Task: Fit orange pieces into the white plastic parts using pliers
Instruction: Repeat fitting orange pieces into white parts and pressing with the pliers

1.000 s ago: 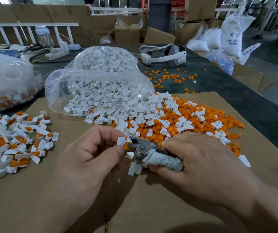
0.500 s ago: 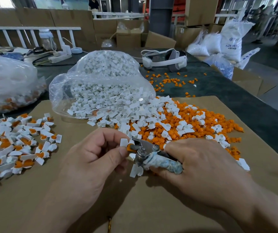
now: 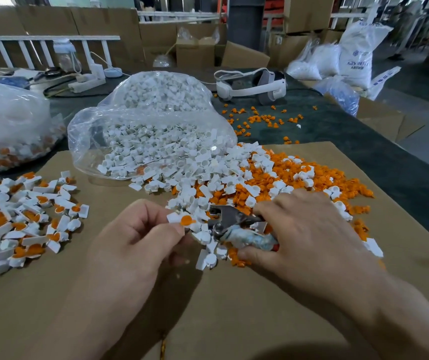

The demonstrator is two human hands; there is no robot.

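My left hand (image 3: 135, 237) pinches a white plastic part with an orange piece (image 3: 182, 219) set in it, held between thumb and forefinger. Just to its right my right hand (image 3: 309, 229) grips the pliers (image 3: 230, 222) by their tape-wrapped handles, the metal jaws pointing left, a small gap away from the part. Behind both hands lies a mixed heap of loose white parts (image 3: 208, 183) and orange pieces (image 3: 319, 178) on the cardboard sheet (image 3: 234, 307).
A pile of fitted white-and-orange parts (image 3: 18, 219) lies at the left. An open clear bag of white parts (image 3: 151, 126) sits behind the heap, another bag (image 3: 8, 126) at far left. A headset (image 3: 252, 84) and scattered orange pieces (image 3: 260, 118) lie further back.
My left hand has drawn the fitted part leftward out of the pliers' jaws. My right hand with the pliers has shifted slightly right, toward the heap.
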